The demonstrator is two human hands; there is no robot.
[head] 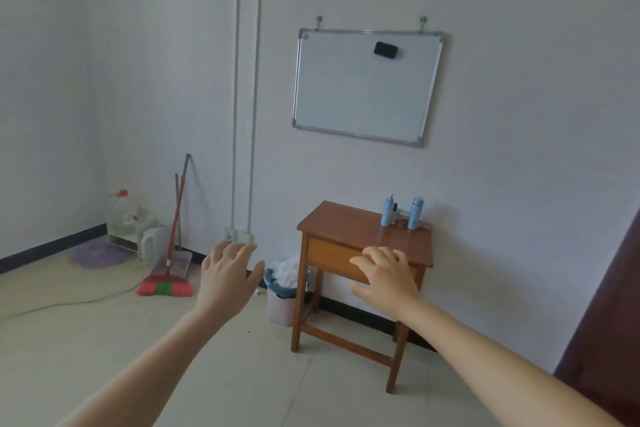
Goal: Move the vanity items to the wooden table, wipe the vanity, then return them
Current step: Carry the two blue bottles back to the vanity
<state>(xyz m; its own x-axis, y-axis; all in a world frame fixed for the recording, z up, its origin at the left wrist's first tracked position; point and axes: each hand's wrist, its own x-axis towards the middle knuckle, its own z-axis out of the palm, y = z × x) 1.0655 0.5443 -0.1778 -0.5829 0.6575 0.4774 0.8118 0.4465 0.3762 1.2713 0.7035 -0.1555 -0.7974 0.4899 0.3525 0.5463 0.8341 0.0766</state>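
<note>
Left hand [228, 279] and right hand [388, 279] both outstretched, fingers loosely spread, holding nothing. Wooden table [349, 222] beyond right hand; blue bottles [415, 213] at its far corner.

Wooden table [346, 222]: left and near parts of the top lie open; blue bottles [414, 213] crowd the far right corner; waste bin [280, 305] stands just left of the legs.

A silver-framed whiteboard [367, 87] hangs on the white wall, with a black eraser [385, 49] stuck near its top. Below and left of the whiteboard stand a pink plastic waste bin [278, 308], a red-bristled broom [165, 288] and a clear water jug [121, 215].
</note>
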